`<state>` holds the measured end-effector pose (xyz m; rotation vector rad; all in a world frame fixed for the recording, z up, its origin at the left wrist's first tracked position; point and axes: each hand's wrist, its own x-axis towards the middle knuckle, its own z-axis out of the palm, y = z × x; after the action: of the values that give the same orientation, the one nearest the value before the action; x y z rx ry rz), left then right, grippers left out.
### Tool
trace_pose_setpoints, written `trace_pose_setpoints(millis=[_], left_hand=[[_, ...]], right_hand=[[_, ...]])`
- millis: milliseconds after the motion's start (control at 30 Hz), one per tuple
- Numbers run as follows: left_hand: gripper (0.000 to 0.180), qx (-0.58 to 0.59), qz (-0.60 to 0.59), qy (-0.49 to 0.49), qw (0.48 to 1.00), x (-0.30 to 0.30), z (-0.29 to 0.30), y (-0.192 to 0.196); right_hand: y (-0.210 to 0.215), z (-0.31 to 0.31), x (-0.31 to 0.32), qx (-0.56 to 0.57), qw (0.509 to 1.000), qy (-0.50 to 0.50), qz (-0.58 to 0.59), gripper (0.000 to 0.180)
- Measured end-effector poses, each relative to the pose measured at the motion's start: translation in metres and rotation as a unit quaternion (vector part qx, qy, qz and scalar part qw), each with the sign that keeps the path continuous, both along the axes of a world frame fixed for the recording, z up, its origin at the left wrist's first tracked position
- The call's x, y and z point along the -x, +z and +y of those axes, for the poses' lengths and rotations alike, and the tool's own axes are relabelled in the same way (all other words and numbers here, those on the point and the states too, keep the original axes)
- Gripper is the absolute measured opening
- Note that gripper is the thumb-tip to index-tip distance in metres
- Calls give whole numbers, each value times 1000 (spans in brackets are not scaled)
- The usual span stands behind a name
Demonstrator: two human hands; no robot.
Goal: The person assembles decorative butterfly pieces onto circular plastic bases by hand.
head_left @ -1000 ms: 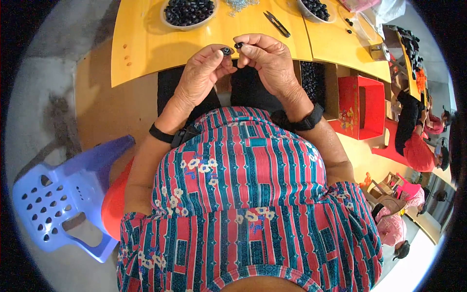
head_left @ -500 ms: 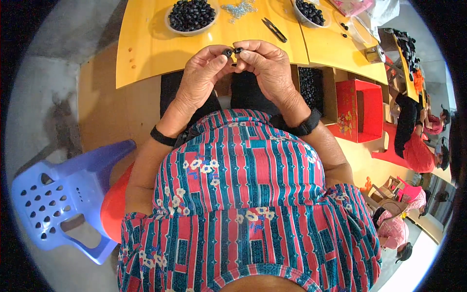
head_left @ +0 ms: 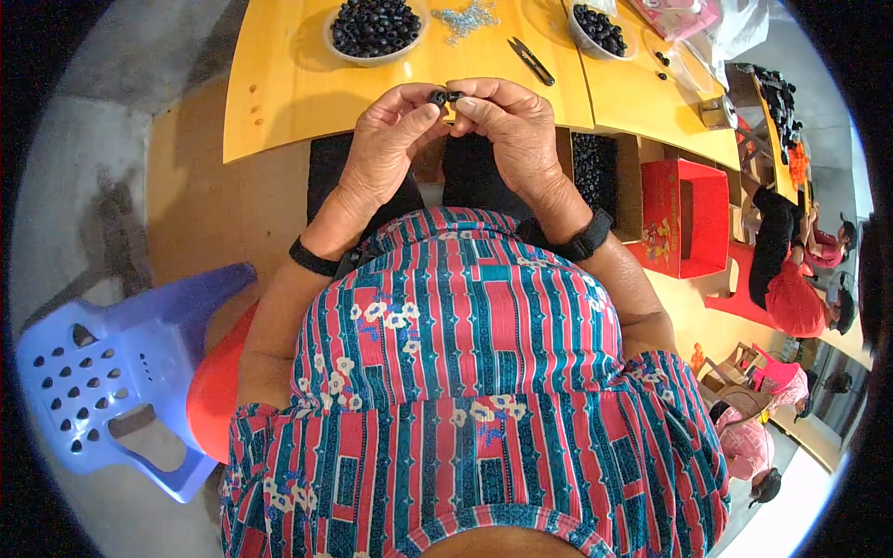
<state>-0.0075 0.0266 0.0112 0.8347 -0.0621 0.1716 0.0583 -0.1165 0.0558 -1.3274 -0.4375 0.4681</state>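
Observation:
Over the near edge of the yellow table, my two hands meet. My left hand (head_left: 398,130) pinches a small round black plastic piece (head_left: 437,97) between thumb and forefinger. A smaller black plastic piece (head_left: 455,96) is pinched in my right hand (head_left: 505,126). The two pieces sit end to end and seem to touch; fingertips hide part of both. Beyond my hands stands a clear bowl (head_left: 372,59) heaped with black plastic pieces (head_left: 377,28). Beside it lies a scatter of tiny silvery bits (head_left: 467,19). Black thread snips (head_left: 532,61) rest to the right.
On the yellow table (head_left: 307,102), a second bowl (head_left: 603,46) holds more black pieces, near a can (head_left: 717,112) and plastic bags (head_left: 735,37). Below are a box of black parts (head_left: 593,172) and a red box (head_left: 684,219). A blue stool (head_left: 112,381) stands left; people sit far right.
The black pieces in my two hands have come together from slightly apart. My hands have otherwise barely moved, and the view has shifted a little.

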Motion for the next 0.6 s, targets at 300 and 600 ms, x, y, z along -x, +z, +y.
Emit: trace_pose_setpoints(millis=[300, 600], left_hand=[[22, -11, 18, 25, 999, 1, -1, -2], [22, -31, 28, 34, 999, 1, -1, -2]], right_hand=[[1, -1, 1, 21, 999, 4, -28, 16], [3, 0, 2, 25, 999, 0, -43, 16]])
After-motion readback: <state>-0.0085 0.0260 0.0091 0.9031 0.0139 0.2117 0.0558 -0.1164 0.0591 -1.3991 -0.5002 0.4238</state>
